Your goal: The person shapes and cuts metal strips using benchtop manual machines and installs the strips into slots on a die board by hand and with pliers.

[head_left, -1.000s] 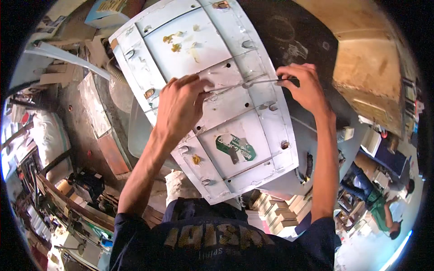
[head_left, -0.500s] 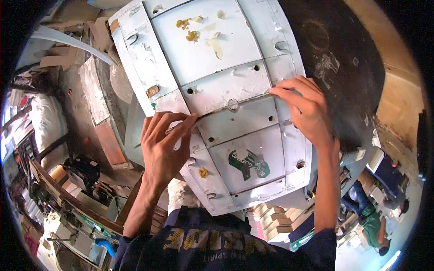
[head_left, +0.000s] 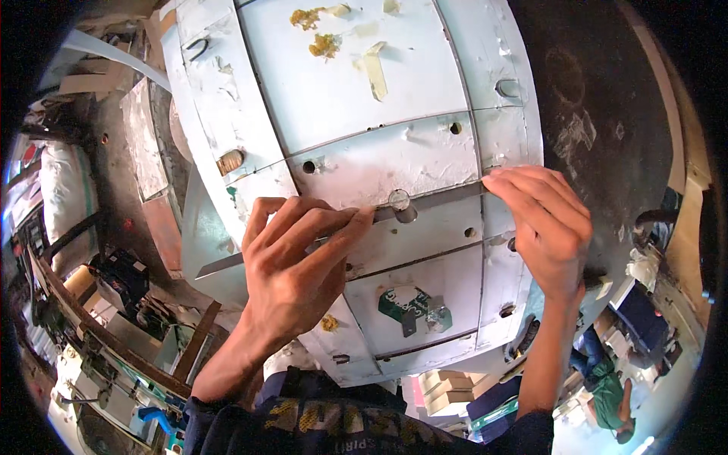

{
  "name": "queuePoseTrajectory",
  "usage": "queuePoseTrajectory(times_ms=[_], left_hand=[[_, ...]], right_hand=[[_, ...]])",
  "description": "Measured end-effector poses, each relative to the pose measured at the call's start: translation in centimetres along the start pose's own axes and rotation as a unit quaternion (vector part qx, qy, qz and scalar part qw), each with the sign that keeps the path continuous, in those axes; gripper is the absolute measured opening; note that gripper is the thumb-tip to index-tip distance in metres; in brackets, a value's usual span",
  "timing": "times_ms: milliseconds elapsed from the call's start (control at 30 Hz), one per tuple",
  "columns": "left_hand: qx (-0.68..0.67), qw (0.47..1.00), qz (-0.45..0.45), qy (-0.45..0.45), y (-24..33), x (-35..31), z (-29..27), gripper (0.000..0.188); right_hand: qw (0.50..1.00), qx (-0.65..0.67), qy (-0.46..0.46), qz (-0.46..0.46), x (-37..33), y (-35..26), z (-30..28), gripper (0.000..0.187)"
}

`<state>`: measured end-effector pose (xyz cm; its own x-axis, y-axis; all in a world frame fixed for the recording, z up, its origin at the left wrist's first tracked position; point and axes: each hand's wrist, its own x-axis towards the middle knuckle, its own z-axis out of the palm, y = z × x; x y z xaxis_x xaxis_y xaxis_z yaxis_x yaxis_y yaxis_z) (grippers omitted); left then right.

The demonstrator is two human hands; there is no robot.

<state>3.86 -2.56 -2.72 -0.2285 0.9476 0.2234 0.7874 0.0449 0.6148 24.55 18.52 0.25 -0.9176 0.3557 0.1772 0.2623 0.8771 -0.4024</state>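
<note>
A white panel (head_left: 341, 98) with dark seams, holes and yellowish glue spots lies in front of me. Across its middle runs a thin, dark flat strip (head_left: 447, 199), its far-left end sticking out past my left hand (head_left: 296, 265). That hand is closed, thumb and fingers pinching the strip left of the panel's centre. At the strip's right end, my right hand (head_left: 550, 227) pinches it between its fingertips. A small ring-shaped piece (head_left: 399, 199) shows at the strip's upper edge, between the hands. My left fingers hide part of the strip.
A green label (head_left: 398, 307) is on the panel's near part. Dark surface (head_left: 576, 91) lies to the right, with a tan edge beyond. At the left are a white sack (head_left: 67, 193) and a cluttered bench. Another person in green (head_left: 607, 398) is at lower right.
My left hand has moved right along the strip. The strip's flat face now shows, where before it looked like a thin line. The panel appears slightly larger and shifted in view.
</note>
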Motion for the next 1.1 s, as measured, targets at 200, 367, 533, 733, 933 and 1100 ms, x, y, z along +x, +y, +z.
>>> queuePoseTrajectory(times_ms=[200,367,533,733,933,1100], left_hand=[[0.003,1.0,-0.015,-0.018,0.2,0.2,-0.3,0.058],[-0.018,0.999,-0.03,-0.023,0.4,0.7,-0.5,0.051],[-0.016,0.998,-0.053,-0.017,0.6,1.4,-0.6,0.04],[-0.01,0.998,-0.051,-0.02,0.6,1.5,-0.8,0.036],[-0.022,0.997,-0.058,-0.038,0.6,1.8,-1.1,0.035],[-0.031,0.998,-0.041,-0.03,0.5,1.9,-1.0,0.032]], right_hand=[[1.0,-0.01,-0.006,-0.016,0.3,0.1,-0.1,0.036],[1.0,-0.008,-0.019,-0.02,0.5,0.3,-0.4,0.032],[0.999,0.011,-0.043,0.003,1.3,0.2,-1.0,0.031],[0.998,0.028,-0.053,-0.004,1.3,0.3,-1.0,0.031],[0.998,0.034,-0.061,0.005,1.3,0.4,-1.1,0.031],[0.997,0.036,-0.068,0.014,1.5,0.4,-1.1,0.029]])
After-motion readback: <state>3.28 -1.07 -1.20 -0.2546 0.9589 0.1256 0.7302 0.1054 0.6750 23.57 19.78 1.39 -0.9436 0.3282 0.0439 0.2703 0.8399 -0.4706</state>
